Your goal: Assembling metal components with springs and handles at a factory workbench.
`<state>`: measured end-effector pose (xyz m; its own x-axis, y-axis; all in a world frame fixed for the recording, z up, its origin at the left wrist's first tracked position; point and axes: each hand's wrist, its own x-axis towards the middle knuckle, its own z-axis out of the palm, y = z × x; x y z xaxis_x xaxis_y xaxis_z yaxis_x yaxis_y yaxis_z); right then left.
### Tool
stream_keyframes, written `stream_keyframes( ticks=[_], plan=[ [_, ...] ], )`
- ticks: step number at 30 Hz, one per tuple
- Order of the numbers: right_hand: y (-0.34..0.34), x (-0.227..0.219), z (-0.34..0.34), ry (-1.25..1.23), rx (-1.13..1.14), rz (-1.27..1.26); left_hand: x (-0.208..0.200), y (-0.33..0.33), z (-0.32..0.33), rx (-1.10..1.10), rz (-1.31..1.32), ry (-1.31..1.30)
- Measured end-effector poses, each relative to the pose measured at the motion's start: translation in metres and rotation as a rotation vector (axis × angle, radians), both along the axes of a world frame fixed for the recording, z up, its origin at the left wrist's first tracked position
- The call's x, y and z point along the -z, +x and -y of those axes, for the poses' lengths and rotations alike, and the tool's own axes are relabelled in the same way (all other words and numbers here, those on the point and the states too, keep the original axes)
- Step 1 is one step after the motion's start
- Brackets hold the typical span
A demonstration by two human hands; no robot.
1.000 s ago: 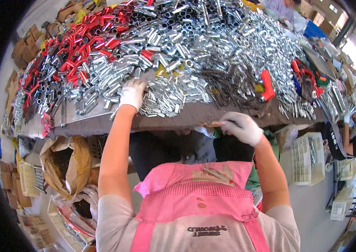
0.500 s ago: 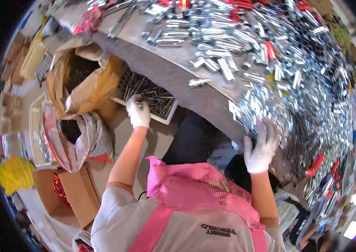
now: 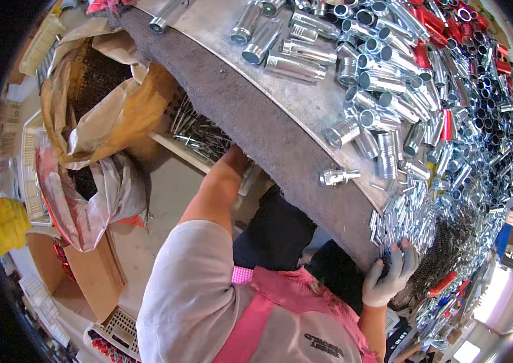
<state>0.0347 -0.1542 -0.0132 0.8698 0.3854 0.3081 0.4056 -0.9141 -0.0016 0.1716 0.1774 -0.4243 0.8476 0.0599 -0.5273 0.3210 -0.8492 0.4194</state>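
My left forearm point(image 3: 217, 187) reaches under the table toward a tray of thin metal rods point(image 3: 199, 130); the hand itself is hidden behind the table's grey felt edge point(image 3: 280, 133). My right hand point(image 3: 389, 275), in a pale glove, grips that edge lower down, its fingers curled over the top beside a heap of small silver pins point(image 3: 407, 212). A single silver fitting point(image 3: 340, 176) lies near the edge above my right hand. Several silver tube fittings point(image 3: 383, 78) cover the tabletop.
Red-capped fittings point(image 3: 444, 18) lie at the table's far side. Below the table stand an open brown paper sack point(image 3: 105, 103), a crumpled plastic bag point(image 3: 93, 199) and a cardboard box point(image 3: 87, 272). White plastic crates point(image 3: 29, 163) and a yellow bundle point(image 3: 8, 224) sit at the left.
The view has swung closer to the table's underside. My left hand went from the rod tray's front to behind the table edge, out of sight. My right hand stays on the edge.
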Motion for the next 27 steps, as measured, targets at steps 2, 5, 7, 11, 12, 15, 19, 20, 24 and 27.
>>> stream_keyframes(
  ticks=[2, 5, 7, 11, 12, 15, 19, 20, 24, 27],
  plan=[
    [0.001, 0.002, 0.000, 0.004, -0.003, 0.023, 0.009, 0.003, 0.000, -0.057, -0.016, -0.087],
    [0.004, 0.002, 0.000, -0.020, 0.002, 0.017, 0.015, -0.003, 0.009, -0.152, -0.026, -0.215],
    [0.003, 0.003, 0.001, -0.014, 0.003, 0.022, 0.018, -0.010, 0.009, -0.209, -0.029, -0.294],
    [0.003, 0.004, 0.001, 0.017, 0.000, 0.022, 0.023, -0.013, 0.002, -0.334, -0.034, -0.439],
    [0.002, 0.004, 0.001, 0.015, 0.006, 0.025, 0.025, -0.014, 0.007, -0.360, -0.033, -0.482],
    [0.002, 0.004, 0.003, -0.020, 0.013, 0.026, 0.032, -0.018, 0.015, -0.450, -0.032, -0.610],
    [0.001, 0.003, 0.004, 0.021, 0.013, 0.024, 0.041, -0.032, 0.003, -0.560, -0.039, -0.781],
    [0.001, 0.003, 0.004, 0.033, -0.001, 0.014, 0.042, -0.035, -0.002, -0.594, -0.037, -0.816],
    [0.004, 0.000, 0.003, 0.022, -0.012, 0.016, 0.044, -0.028, -0.011, -0.686, -0.044, -0.968],
    [0.002, 0.002, 0.006, 0.047, -0.005, 0.009, 0.042, -0.023, -0.017, -0.752, -0.051, -1.082]
  ],
)
